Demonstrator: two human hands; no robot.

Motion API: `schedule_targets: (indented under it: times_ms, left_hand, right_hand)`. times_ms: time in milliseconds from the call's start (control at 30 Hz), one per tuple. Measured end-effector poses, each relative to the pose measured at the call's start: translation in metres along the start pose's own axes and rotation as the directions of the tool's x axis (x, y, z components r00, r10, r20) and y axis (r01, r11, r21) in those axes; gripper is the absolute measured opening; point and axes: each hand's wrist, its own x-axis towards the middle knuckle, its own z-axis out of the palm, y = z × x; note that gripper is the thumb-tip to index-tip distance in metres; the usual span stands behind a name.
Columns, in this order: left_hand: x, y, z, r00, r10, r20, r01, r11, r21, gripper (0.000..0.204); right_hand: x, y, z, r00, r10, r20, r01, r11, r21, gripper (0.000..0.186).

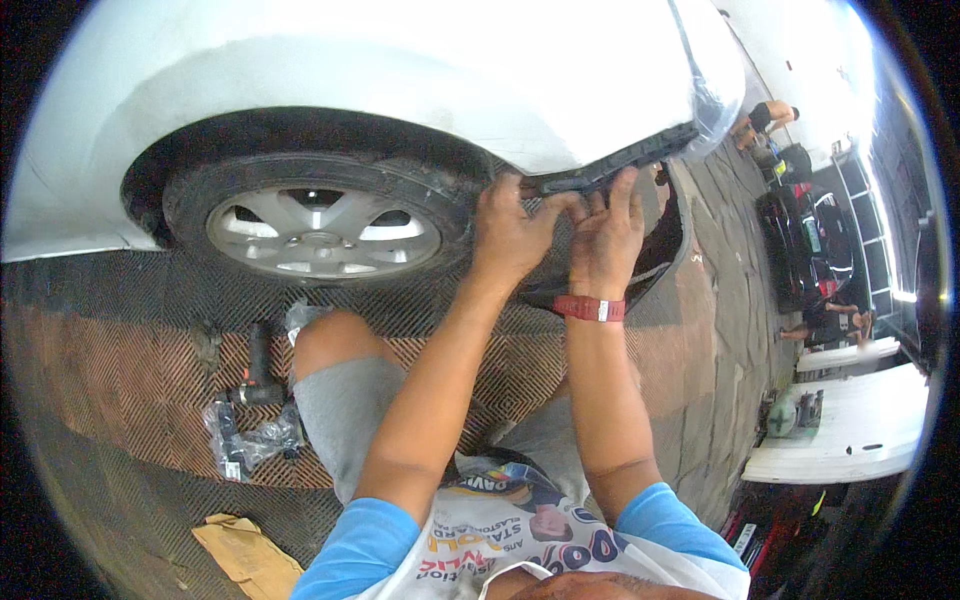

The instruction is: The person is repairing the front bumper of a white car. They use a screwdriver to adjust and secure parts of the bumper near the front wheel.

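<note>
At the lower edge of the white car body [420, 60], just behind the wheel, a black trim strip [640, 152] runs along the underside. My left hand [513, 232] grips the strip's end by the wheel arch, its thumb stretched toward my other hand. Close beside it, my right hand [605, 240] is turned palm up under the strip; its fingers are apart and their tips touch the dark underside. Part of the fingertips of both hands is hidden there. A red band [590, 308] circles my right wrist. A curved black panel [685, 225] hangs below the strip, behind my right hand.
The silver wheel [325, 235] stands left of my hands. A black power tool [260, 365] and clear plastic bags [255, 440] lie on the ribbed floor mat [130, 390], near a brown envelope [248, 555]. Other people [770, 118] and a dark car [810, 235] are farther right.
</note>
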Motion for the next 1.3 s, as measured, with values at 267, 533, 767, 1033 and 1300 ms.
schedule_targets:
  times_ms: [267,533,767,1033,1300]
  left_hand:
    - [0.003,0.002,-0.010,0.990,-0.088,0.109,0.098,0.991,-0.089,0.035]
    - [0.005,0.010,-0.011,0.989,-0.091,0.118,0.102,0.991,-0.091,0.036]
    - [-0.001,0.007,0.000,0.991,-0.130,0.029,0.133,0.976,-0.171,0.034]
    - [-0.004,0.017,0.006,0.987,-0.158,-0.036,0.151,0.977,-0.150,0.034]
    - [0.001,0.014,0.010,0.989,-0.147,-0.023,0.146,0.988,-0.040,0.030]
  right_hand:
    - [0.001,-0.017,-0.014,0.998,-0.064,-0.020,0.062,0.994,-0.095,0.071]
    - [0.018,-0.047,-0.008,0.994,-0.108,0.006,0.104,0.934,-0.342,0.086]
    - [0.027,-0.051,-0.007,1.000,-0.006,0.015,0.010,0.957,-0.290,0.073]
    - [0.035,-0.042,-0.010,0.999,-0.029,0.035,0.040,0.940,-0.338,0.059]
    - [0.042,-0.029,-0.012,0.998,-0.062,-0.002,0.060,0.983,-0.171,0.064]
